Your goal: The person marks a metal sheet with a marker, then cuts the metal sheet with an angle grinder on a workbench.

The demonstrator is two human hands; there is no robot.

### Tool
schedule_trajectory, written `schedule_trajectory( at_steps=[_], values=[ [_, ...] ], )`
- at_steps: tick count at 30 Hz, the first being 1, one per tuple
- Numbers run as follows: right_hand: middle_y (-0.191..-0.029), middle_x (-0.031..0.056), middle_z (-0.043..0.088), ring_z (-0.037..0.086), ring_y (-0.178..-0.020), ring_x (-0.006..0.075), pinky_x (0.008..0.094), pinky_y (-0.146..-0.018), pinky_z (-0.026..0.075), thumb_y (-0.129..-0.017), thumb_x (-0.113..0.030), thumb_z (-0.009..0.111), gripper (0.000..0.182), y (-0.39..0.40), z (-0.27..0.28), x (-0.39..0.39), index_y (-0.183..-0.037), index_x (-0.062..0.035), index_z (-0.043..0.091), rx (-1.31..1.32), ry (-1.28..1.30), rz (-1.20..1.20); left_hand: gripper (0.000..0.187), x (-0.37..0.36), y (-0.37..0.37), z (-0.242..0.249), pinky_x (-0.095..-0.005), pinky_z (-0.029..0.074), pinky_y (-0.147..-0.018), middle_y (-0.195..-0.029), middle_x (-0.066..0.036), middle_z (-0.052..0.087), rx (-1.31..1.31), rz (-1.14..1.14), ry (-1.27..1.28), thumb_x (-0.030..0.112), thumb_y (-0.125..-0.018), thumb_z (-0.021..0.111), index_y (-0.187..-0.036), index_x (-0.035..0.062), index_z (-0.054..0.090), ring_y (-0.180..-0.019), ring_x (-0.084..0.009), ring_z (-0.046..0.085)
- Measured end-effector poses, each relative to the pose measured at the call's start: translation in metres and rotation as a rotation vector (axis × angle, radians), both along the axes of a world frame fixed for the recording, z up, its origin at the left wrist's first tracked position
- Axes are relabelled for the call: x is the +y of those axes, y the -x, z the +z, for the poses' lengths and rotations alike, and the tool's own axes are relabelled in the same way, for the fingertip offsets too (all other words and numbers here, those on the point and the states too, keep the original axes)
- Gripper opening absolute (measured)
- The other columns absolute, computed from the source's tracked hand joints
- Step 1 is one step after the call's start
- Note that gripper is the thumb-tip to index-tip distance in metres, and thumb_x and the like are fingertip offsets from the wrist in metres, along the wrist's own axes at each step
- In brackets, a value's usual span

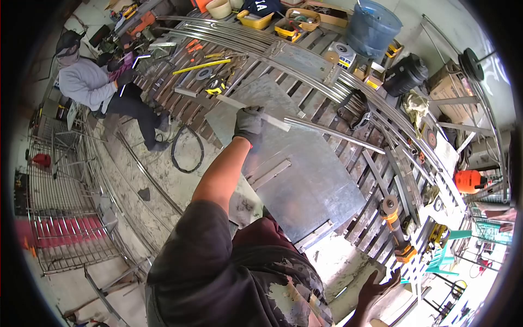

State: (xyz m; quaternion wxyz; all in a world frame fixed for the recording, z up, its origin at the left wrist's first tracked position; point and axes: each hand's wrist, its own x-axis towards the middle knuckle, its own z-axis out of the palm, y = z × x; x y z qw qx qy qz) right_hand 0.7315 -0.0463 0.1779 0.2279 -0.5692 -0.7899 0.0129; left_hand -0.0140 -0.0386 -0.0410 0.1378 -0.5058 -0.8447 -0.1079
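Note:
My left hand (249,124), in a grey work glove, is closed around a flat metal bar (278,121) above the large grey metal sheet (310,180). The bar sticks out on both sides of the fist. Near the right end of the bar, a metal tube (338,134) runs off across the slats. At the lower right my right hand (375,290) is open, fingers apart and holding nothing. Closest to it lies a yellow and black cordless angle grinder (396,231) on the slatted bench. A short metal strip (271,174) rests on the sheet.
A co-worker (90,82) in a grey top sits at the left, holding metal pieces. A tape measure (216,85) and a yellow rule (201,66) lie on the slatted bench. Long metal tubes (218,34) run along its far side, near a blue bucket (372,30).

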Motion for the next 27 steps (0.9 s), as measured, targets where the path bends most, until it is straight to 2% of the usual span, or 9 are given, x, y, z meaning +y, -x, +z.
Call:
schedule_trajectory(
  at_steps=[3, 6, 9, 10, 14, 17, 21, 24, 27],
  values=[
    [-0.152, 0.0273, 0.052, 0.059, -0.129, 0.0429, 0.0573, -0.114, 0.049, -0.099, -0.016, 0.078, 0.08, -0.02, -0.019, -0.016, -0.166, 0.0024, 0.04, 0.046, 0.075, -0.08, 0.02, 0.006, -0.007, 0.012, -0.0472, 0.058, -0.092, -0.107, -0.009, 0.079, -0.019, 0.067, 0.23, 0.025, -0.089, 0.074, -0.106, 0.0163, 0.08, -0.106, -0.0329, 0.076],
    [-0.153, 0.0285, 0.051, 0.06, -0.128, 0.0429, 0.0579, -0.112, 0.05, -0.1, -0.013, 0.077, 0.078, -0.027, -0.048, -0.025, -0.167, 0.0008, 0.04, 0.057, 0.076, -0.086, 0.011, -0.002, -0.018, 0.042, -0.0474, 0.055, -0.089, -0.101, -0.006, 0.079, 0.104, -0.037, 0.371, 0.028, -0.09, 0.074, -0.097, 0.0207, 0.08, -0.1, -0.0323, 0.077],
    [-0.151, 0.0288, 0.052, 0.06, -0.129, 0.0443, 0.0591, -0.113, 0.05, -0.101, -0.011, 0.077, 0.076, 0.002, -0.03, -0.041, -0.166, 0.0003, 0.039, 0.119, 0.09, -0.115, 0.012, -0.012, -0.013, 0.043, -0.051, 0.054, -0.087, -0.098, -0.008, 0.078, 0.073, -0.119, 0.243, 0.032, -0.089, 0.075, -0.094, 0.0216, 0.079, -0.097, -0.0331, 0.076],
    [-0.151, 0.0288, 0.052, 0.061, -0.128, 0.0443, 0.0592, -0.112, 0.051, -0.101, -0.012, 0.077, 0.076, 0.005, -0.024, -0.052, -0.166, 0.0003, 0.039, 0.111, 0.106, -0.14, 0.013, -0.018, -0.011, 0.04, -0.0521, 0.053, -0.087, -0.097, -0.008, 0.077, 0.071, -0.177, 0.198, 0.034, -0.088, 0.076, -0.093, 0.0226, 0.08, -0.096, -0.0329, 0.076],
    [-0.15, 0.0284, 0.052, 0.063, -0.127, 0.0444, 0.0596, -0.111, 0.053, -0.103, -0.015, 0.077, 0.074, 0.017, -0.008, -0.081, -0.165, 0.0005, 0.04, 0.054, 0.104, -0.244, 0.013, -0.025, 0.013, 0.027, -0.051, 0.056, -0.084, -0.098, -0.009, 0.08, -0.047, -0.158, 0.302, 0.031, -0.092, 0.073, -0.097, 0.0223, 0.082, -0.095, -0.0338, 0.079],
    [-0.15, 0.0277, 0.054, 0.064, -0.128, 0.0445, 0.0599, -0.11, 0.053, -0.104, -0.02, 0.077, 0.072, 0.025, -0.008, -0.112, -0.164, 0.0005, 0.043, 0.048, 0.06, -0.351, 0.014, -0.042, 0.047, 0.026, -0.0497, 0.057, -0.081, -0.096, -0.009, 0.081, 0.052, -0.119, 0.275, 0.03, -0.093, 0.072, -0.096, 0.0216, 0.082, -0.092, -0.0321, 0.081],
    [-0.148, 0.0276, 0.057, 0.063, -0.128, 0.0453, 0.0593, -0.111, 0.052, -0.101, -0.019, 0.079, 0.07, 0.085, -0.003, -0.142, -0.161, 0.0005, 0.048, 0.086, 0.039, -0.515, 0.017, -0.061, 0.124, 0.027, -0.0519, 0.059, -0.082, -0.094, -0.01, 0.08, -0.032, -0.104, 0.199, 0.028, -0.098, 0.07, -0.098, 0.0167, 0.082, -0.09, -0.0338, 0.08],
    [-0.145, 0.0277, 0.057, 0.063, -0.129, 0.0455, 0.06, -0.111, 0.051, -0.098, -0.014, 0.08, 0.074, 0.145, -0.006, -0.159, -0.162, 0.0004, 0.047, 0.037, 0.065, -0.5, 0.018, -0.057, 0.176, 0.022, -0.0548, 0.059, -0.078, -0.092, -0.014, 0.078, -0.156, 0.069, 0.16, 0.026, -0.102, 0.067, -0.103, 0.0138, 0.081, -0.085, -0.0374, 0.077],
    [-0.148, 0.0309, 0.053, 0.058, -0.134, 0.0504, 0.0628, -0.116, 0.049, -0.097, -0.01, 0.079, 0.077, 0.209, 0.006, -0.156, -0.165, -0.0009, 0.043, 0.041, 0.069, -0.384, 0.017, -0.063, 0.204, 0.017, -0.0521, 0.059, -0.078, -0.1, -0.018, 0.078, 0.209, -0.153, -0.065, 0.02, -0.1, 0.069, -0.11, 0.0117, 0.08, -0.093, -0.0379, 0.078]
  ],
)
